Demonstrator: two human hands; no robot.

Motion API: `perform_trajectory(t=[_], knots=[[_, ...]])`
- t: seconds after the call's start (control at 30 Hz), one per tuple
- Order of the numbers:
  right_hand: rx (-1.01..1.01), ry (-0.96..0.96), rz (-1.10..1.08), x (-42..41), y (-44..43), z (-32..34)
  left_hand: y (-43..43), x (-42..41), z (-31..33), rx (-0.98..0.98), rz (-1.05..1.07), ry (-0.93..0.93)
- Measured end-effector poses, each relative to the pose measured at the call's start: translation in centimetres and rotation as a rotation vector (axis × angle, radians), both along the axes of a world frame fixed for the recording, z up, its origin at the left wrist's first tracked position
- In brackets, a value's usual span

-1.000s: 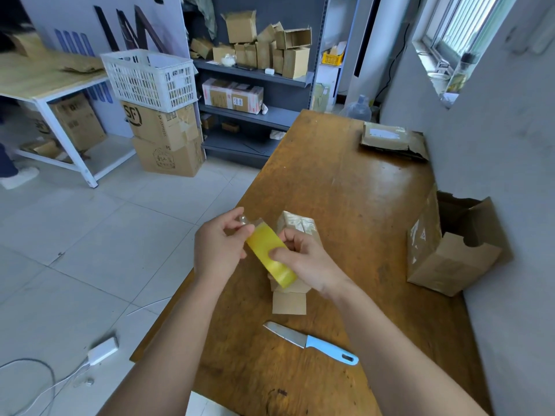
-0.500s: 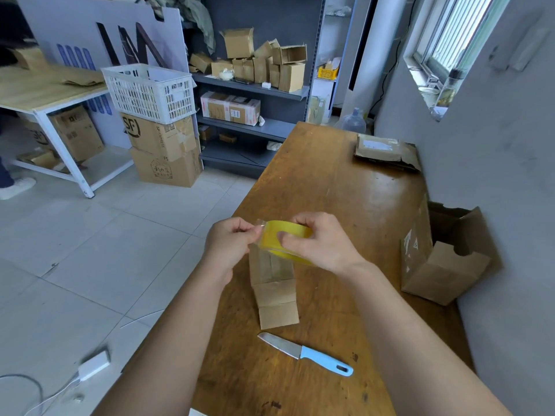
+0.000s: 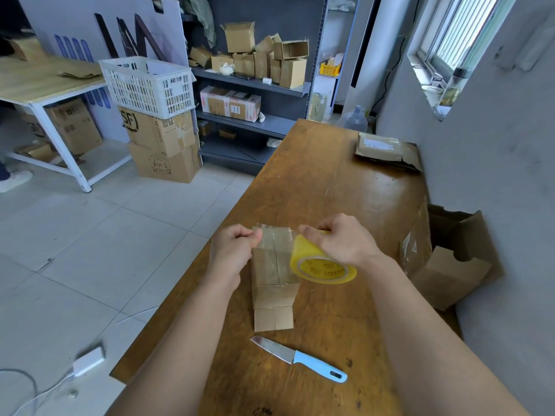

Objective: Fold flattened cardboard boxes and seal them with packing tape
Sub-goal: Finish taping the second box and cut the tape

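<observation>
A small folded cardboard box (image 3: 274,291) lies on the brown wooden table (image 3: 330,190), its near flaps open toward me. Above it my right hand (image 3: 342,240) grips a yellow roll of clear packing tape (image 3: 319,262). My left hand (image 3: 232,247) pinches the free end of the tape. A clear strip (image 3: 274,235) stretches between the two hands over the far end of the box.
A knife with a light blue handle (image 3: 300,358) lies near the table's front edge. An open torn cardboard box (image 3: 447,259) stands at the right by the wall. A flattened parcel (image 3: 386,148) lies at the far right corner. Left of the table the floor drops away.
The hands have drawn apart, the right carrying the roll to the right, so a longer strip of tape now spans the box. The roll has tilted, showing its printed core.
</observation>
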State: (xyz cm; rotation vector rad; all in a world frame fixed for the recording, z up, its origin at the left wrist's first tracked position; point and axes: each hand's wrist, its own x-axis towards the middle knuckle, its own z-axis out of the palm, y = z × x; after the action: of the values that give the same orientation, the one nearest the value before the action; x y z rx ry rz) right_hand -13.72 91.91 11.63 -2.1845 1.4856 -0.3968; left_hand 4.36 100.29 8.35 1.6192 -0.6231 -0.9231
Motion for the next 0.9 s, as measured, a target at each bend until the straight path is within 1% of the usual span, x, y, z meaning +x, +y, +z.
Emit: perform_trajectory(t=[0.1, 0.2, 0.3, 0.33, 0.37, 0.5, 0.63, 0.73, 0.9], knots=[[0.007, 0.038, -0.014, -0.2, -0.3, -0.6, -0.1, -0.1, -0.5, 0.020, 0.017, 0.011], [0.066, 0.026, -0.015, -0.5, -0.8, -1.1, -0.3, -0.3, -1.0, 0.042, 0.034, 0.033], [0.206, -0.121, -0.016, -1.6, -1.5, -1.6, -0.3, 0.1, -1.3, 0.055, 0.076, 0.034], [0.228, -0.153, -0.016, -2.0, -1.8, -1.8, -0.3, 0.4, -1.3, 0.052, 0.098, 0.029], [0.225, -0.147, -0.018, -2.5, -2.0, -2.1, -0.3, 0.7, -1.2, 0.048, 0.112, 0.014], [0.110, -0.006, -0.053, -2.7, -1.7, -2.6, 0.0, 1.5, -1.9, 0.097, 0.073, -0.023], [-0.032, 0.101, 0.005, -1.8, -1.1, -2.6, 0.3, 1.7, -3.8, 0.195, 0.073, -0.017], [-0.060, 0.176, 0.036, -1.4, -1.3, -3.4, 0.8, 1.7, -5.1, 0.245, 0.083, -0.016], [-0.040, 0.230, 0.055, -1.1, -1.4, -4.2, 1.3, 1.3, -6.7, 0.303, 0.074, -0.004]])
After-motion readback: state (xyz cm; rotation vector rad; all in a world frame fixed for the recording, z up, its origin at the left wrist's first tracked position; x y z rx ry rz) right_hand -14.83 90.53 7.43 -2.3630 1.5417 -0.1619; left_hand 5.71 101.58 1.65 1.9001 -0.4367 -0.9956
